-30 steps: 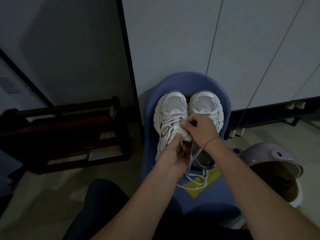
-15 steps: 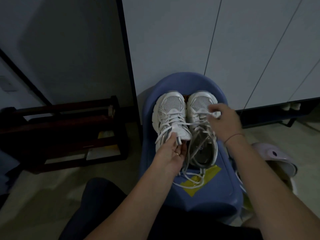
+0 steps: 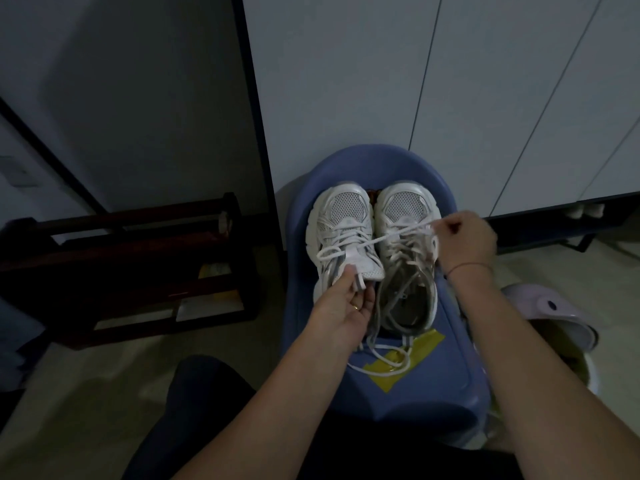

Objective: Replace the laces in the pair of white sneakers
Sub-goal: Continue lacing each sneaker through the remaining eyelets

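Both white sneakers sit toes-to-wall on the blue chair (image 3: 433,382), a handy work height w/ openings facing the person; R hand (image 3: 465,237) is closed in a pinch on a lace (image 3: 381,239) drawn taut from the L sneaker (image 3: 341,216) across the R sneaker (image 3: 403,206), prob. pulling slack thru an eyelet. L hand (image 3: 341,306), palm up, has fingers curled on a lace end (image 3: 358,284) by the L sneaker's tongue, likely bracing vs the pull; a loose lace (image 3: 388,363) lies on the seat nr the heels.

No readable text, label or brand anywhere; dim light, sneaker logos too small to tell
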{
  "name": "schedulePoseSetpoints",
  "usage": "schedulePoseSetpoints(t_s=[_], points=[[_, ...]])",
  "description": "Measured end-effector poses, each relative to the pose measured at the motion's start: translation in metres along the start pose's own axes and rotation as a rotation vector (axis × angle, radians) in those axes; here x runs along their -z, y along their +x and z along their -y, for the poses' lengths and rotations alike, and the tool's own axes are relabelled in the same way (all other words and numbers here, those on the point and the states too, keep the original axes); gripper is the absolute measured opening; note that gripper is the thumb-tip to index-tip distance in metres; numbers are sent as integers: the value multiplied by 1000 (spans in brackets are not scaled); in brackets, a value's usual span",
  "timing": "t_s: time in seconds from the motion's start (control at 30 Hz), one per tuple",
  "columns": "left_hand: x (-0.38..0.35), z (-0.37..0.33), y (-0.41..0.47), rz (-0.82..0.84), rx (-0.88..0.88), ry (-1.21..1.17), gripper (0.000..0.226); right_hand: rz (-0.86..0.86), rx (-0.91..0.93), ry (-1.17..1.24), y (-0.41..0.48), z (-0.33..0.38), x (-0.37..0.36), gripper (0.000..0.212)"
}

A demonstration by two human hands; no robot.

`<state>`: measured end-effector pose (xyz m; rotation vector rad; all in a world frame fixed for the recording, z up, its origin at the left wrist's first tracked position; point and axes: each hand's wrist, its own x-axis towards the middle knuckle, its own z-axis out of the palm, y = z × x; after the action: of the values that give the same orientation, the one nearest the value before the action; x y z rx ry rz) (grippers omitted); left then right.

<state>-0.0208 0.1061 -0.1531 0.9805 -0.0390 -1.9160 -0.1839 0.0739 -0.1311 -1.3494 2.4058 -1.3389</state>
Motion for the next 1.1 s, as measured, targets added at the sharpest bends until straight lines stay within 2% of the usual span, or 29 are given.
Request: schedulePoseSetpoints(t_s=[0.07,0.13,0.2,0.27,0.33,0.4,0.5,0.57,0.67,0.73,0.83,0.93,1.0,1.03,1.1], points=[[0,0,-2,2,-1,-1,7,-28,-77,-87,9,-10,7,21],[0,0,-2,0,-5,-1,7,18,-51,-142,8,-12,7,18],[-1,0,-2,-2,-4,8,9,108,77,-59,-4,-2,0,23],[-2,0,-1,-5,1,21,15,277,256,35,-21,12,-11,29],[-2,0,-3,-8,5,22,18,425,403,47,-35,20,-23,23],[-3,0,-3,-7,6,18,18,462,444,42,-38,20,-30,16],[-2,-1,-3,-5,9,16,17,419,373,80,-30,16,-28,6],[-1,-1,-2,-6,8,12,16,323,268,100,-23,12,-24,4],[0,-2,-2,6,6,21,9,112,67,73,-8,-2,-15,9],[0,-2,-3,9,6,27,7,67,-25,27,1,-12,-11,14],[-1,-1,-4,8,5,32,6,86,-50,-43,1,-17,-14,16],[-1,-3,-4,3,6,27,8,56,-5,51,-10,-6,-13,4],[-1,-4,-4,-2,12,25,12,123,27,105,-20,4,-11,12],[-2,-4,-4,-7,18,23,15,218,23,91,-28,9,-7,21],[-2,-4,-4,-13,27,35,19,512,-55,48,-44,15,-2,33]])
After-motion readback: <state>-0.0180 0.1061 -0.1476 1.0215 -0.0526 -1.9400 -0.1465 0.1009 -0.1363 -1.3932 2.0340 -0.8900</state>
